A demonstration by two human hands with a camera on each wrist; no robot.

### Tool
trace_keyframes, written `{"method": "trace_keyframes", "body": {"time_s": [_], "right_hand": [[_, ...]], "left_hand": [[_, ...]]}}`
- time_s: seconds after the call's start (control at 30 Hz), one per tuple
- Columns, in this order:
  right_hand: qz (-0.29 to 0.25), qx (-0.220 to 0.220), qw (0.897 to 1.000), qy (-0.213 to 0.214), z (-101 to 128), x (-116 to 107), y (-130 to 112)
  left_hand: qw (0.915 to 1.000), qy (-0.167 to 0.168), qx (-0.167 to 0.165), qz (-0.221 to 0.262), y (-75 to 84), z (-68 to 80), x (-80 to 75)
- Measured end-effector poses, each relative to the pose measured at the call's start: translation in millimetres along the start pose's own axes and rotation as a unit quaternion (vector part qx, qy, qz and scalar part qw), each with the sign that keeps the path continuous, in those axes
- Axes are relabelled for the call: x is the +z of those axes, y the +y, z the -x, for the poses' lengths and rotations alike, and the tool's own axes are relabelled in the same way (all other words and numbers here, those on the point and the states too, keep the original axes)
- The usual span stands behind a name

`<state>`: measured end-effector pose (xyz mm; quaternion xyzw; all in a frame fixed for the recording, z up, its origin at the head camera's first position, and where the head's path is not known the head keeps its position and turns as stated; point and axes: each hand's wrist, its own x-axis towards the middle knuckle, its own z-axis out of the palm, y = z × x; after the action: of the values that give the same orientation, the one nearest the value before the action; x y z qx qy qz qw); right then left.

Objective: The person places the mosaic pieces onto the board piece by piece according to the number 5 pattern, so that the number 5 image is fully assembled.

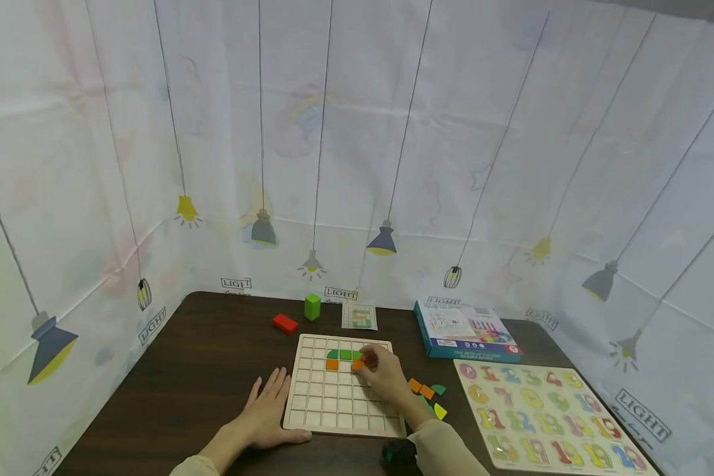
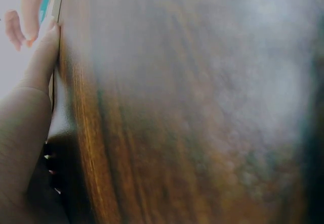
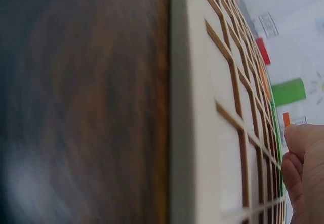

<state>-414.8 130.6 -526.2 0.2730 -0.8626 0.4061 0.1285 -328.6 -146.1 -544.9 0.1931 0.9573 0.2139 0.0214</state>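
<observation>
Dark wood table [image 1: 202, 370], lamp-print curtain walls; left hand [image 1: 268, 413] flat, right hand [image 1: 383, 377] pinching orange tile [image 1: 357, 363].

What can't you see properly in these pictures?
- Head view: the piece under the right hand is mostly hidden by the fingers.
- Head view: the small card has print too small to read.
- Left wrist view: the table is blurred.
- Right wrist view: the grid board is cut off.

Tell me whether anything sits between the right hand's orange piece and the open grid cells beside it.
Nothing visible does. The right hand holds the orange piece right on the grid board, next to the green pieces and another orange tile; the cells around them show bare.
</observation>
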Motion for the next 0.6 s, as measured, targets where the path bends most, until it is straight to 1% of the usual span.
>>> {"method": "trace_keyframes", "body": {"time_s": [0.13, 0.27, 0.5, 0.6], "right_hand": [[-0.007, -0.002, 1.0, -0.016, 0.2, 8.5, -6.3], [-0.006, -0.008, 1.0, -0.024, 0.4, 16.4, -11.8], [-0.019, -0.022, 0.999, -0.026, -0.8, 27.5, -19.5], [-0.023, -0.028, 0.999, -0.029, -0.4, 30.6, -23.8]], "left_hand": [[1.0, 0.004, 0.001, 0.0, -2.5, -1.8, 3.7], [0.9999, 0.012, 0.007, -0.001, -5.1, -2.9, 7.8], [0.9997, 0.019, 0.013, 0.006, -4.0, -1.6, 5.6], [0.9998, 0.012, 0.012, 0.006, -3.0, -0.6, 3.0]]}}
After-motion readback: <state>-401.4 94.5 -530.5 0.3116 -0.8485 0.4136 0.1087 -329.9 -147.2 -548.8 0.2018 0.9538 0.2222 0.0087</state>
